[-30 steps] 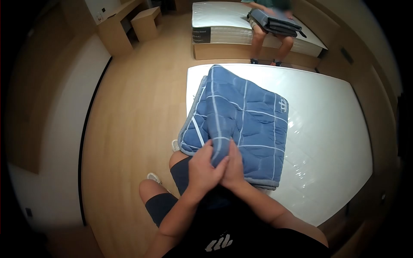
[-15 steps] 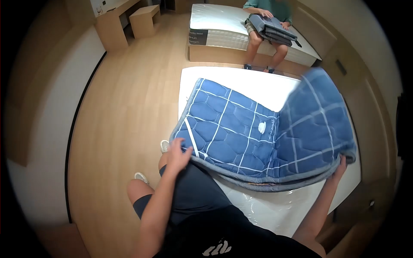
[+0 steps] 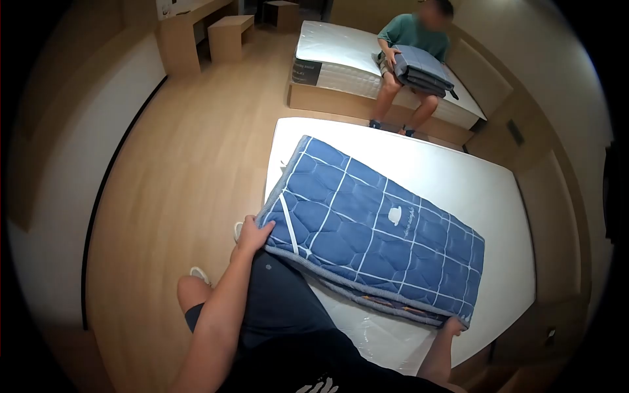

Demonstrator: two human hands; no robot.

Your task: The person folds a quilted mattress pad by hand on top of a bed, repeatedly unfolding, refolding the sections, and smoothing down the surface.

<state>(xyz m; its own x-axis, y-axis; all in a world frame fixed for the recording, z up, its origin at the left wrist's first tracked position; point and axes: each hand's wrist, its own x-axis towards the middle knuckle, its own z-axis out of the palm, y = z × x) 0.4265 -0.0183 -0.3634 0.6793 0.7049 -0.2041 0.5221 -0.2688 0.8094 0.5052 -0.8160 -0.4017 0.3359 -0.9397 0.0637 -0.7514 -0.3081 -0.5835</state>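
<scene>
A folded blue quilted mattress pad (image 3: 367,226) with white grid lines lies slantwise on the white mattress (image 3: 504,242). It has a striped edge binding, a white strap across its left corner and a small white hat print. My left hand (image 3: 251,236) is closed on the near left corner, thumb on top and fingers partly hidden beneath. At the near right corner, my right hand (image 3: 451,326) grips the folded edge. Between the hands, several layers show along the near side, with a bit of orange pattern inside.
Across a gap, a person in a green shirt (image 3: 409,31) sits on another mattress (image 3: 337,42), a folded grey pad (image 3: 422,69) on their lap. A wooden stool (image 3: 229,33) and desk (image 3: 180,42) stand at the far left. Wood floor (image 3: 164,164) runs along the left.
The pad's right part, raised half a second ago, now lies down in line with the rest. My right hand came down and leftward with it; my left hand closed on the left corner.
</scene>
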